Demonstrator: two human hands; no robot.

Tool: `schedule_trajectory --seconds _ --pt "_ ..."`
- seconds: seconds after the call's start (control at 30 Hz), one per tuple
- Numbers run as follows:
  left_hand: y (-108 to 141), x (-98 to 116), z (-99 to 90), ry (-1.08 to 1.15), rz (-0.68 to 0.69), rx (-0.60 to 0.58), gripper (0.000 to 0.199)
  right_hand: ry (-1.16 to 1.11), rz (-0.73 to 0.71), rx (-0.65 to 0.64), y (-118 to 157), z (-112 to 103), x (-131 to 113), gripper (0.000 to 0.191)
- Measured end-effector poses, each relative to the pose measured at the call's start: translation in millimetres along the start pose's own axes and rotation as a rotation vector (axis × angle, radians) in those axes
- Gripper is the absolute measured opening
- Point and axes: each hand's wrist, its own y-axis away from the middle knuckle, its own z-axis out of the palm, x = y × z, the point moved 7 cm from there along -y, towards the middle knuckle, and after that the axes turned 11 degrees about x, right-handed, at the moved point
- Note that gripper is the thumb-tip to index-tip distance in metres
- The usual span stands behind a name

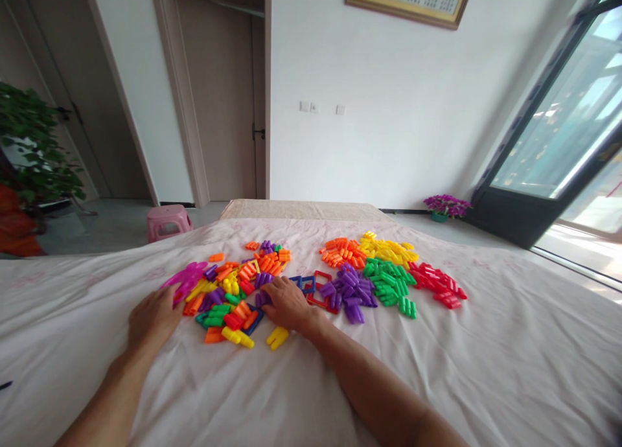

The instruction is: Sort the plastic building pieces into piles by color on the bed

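Many plastic pieces lie on a pale cloth. My left hand is at the left edge of a mixed-colour pile, its fingertips at a magenta piece; whether it grips that piece is unclear. On the pile's right side, my right hand reaches down with bent fingers at purple pieces, the fingertips partly hidden. Below it lies a yellow piece. Blue and red square frames sit just right of that hand. Sorted heaps stand further right: purple, orange, yellow, green and red.
The cloth covers a wide surface with wrinkles. A pink stool stands on the floor beyond its left side, near a leafy plant. Purple flowers stand by the glass door at the right.
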Motion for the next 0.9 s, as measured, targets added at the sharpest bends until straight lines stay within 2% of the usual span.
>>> schedule_trajectory --seconds 0.2,0.53,0.9 --pt "0.4 1.3 0.4 -0.017 0.004 -0.022 0.056 -0.037 0.035 0.038 0.4 0.5 5.3 0.030" --pt "1.7 1.5 -0.7 -0.027 0.011 -0.012 0.055 -0.106 0.043 0.107 2.9 -7.2 8.2 0.043" --pt "0.7 3.2 -3.2 -0.013 0.003 -0.015 0.055 -0.125 0.051 0.094 6.8 -8.5 8.8 0.042"
